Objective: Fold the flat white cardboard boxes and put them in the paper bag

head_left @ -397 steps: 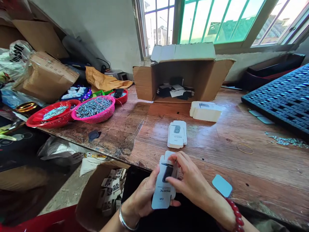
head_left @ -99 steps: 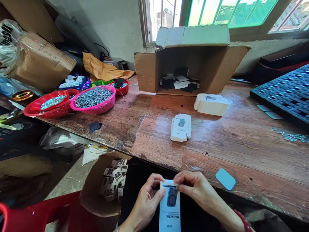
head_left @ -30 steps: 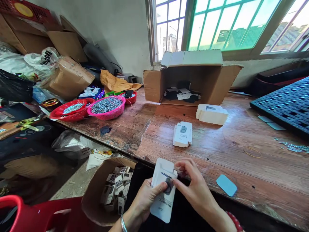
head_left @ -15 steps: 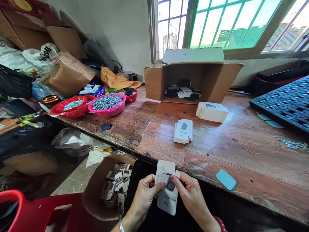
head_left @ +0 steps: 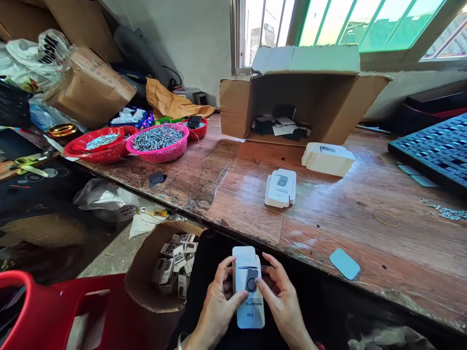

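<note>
Carton (head_left: pixel 251 311), flat and printed "MAGNETIC," is held between two bare hands above a dark lap (head_left: pixel 204 265), just short of the worktop (head_left: pixel 251 221). Its left side is pinched by the left hand (head_left: pixel 215 308), thumb pressed on the printed face; the thumb of the right hand (head_left: pixel 282 304) is laid near the printed ring, its fingers partly spread beside the far side, though whether pressure is applied by them cannot be told. Light, springy card is suggested, easily creased and perhaps a little slippery where glossy; the long sides near the middle are judged the safest hold, with the narrow end flaps best spared. Ahead of the hands, the way is crossed by the worktop's front edge, on which a corner could be caught; beyond it a carton stack (head_left: pixel 280 189) is set, with a blue pad (head_left: pixel 345 264) ahead to the right. Low to the left, a cardboard box (head_left: pixel 136 267) of small cartons and a red chair (head_left: pixel 47 306) are seen, so lifting is judged freer than sideways movement.
</note>
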Action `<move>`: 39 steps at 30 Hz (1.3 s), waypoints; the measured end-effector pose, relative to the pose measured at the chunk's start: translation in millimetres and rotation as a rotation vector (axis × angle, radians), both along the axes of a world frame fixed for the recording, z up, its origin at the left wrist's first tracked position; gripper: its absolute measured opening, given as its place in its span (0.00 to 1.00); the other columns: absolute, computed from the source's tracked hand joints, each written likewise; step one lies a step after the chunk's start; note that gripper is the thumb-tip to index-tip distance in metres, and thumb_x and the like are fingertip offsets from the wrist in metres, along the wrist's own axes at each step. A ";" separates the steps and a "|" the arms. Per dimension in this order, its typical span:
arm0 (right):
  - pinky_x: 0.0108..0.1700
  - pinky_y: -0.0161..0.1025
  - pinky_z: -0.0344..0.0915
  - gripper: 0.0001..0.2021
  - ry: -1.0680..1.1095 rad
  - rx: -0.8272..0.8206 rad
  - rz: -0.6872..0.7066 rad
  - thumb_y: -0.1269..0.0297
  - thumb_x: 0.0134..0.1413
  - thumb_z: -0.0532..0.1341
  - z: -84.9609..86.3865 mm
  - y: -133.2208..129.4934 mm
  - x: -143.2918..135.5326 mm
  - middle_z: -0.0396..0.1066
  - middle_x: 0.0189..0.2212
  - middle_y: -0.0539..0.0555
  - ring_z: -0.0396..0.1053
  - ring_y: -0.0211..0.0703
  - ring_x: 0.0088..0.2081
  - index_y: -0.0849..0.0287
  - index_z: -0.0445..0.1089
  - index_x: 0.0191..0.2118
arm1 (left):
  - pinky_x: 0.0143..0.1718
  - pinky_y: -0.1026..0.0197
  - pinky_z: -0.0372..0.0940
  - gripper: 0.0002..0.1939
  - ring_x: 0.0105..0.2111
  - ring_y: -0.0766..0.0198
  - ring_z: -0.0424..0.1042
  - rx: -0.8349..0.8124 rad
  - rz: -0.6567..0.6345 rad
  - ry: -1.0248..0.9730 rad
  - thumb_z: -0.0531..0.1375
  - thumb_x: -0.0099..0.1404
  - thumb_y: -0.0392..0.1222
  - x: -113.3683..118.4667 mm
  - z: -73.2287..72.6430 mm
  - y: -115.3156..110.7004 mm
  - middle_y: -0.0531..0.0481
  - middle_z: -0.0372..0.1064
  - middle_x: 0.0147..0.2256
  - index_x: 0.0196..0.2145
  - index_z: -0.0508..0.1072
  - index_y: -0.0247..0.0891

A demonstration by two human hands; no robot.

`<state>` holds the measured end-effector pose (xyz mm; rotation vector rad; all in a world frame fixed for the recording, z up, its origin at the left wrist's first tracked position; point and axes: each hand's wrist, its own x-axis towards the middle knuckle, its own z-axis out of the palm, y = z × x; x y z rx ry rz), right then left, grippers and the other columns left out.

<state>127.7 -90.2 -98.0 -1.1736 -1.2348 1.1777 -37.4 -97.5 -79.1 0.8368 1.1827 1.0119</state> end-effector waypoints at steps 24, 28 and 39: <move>0.35 0.39 0.68 0.17 0.061 -0.309 0.359 0.53 0.54 0.65 29.0 27.2 17.8 0.72 0.30 0.50 0.70 0.44 0.33 0.56 0.73 0.46 | 0.31 0.65 0.62 0.20 0.27 0.63 0.72 -0.018 -0.110 0.089 0.68 0.57 0.51 -5.4 0.3 1.8 0.53 0.74 0.27 0.39 0.65 0.40; 0.41 0.42 0.68 0.12 -0.030 -0.200 0.376 0.54 0.54 0.66 35.3 31.8 23.4 0.75 0.37 0.56 0.72 0.47 0.38 0.58 0.78 0.33 | 0.33 0.62 0.65 0.30 0.29 0.59 0.76 -0.113 -0.051 0.060 0.69 0.54 0.46 -1.1 3.4 3.0 0.51 0.78 0.29 0.47 0.57 0.43; 0.34 0.36 0.63 0.08 -0.242 -0.292 0.532 0.66 0.53 0.63 55.1 45.0 18.4 0.77 0.30 0.52 0.70 0.42 0.32 0.62 0.77 0.37 | 0.28 0.66 0.61 0.22 0.25 0.65 0.72 -0.084 -0.159 0.172 0.66 0.54 0.41 -0.2 7.3 5.3 0.56 0.75 0.26 0.44 0.61 0.41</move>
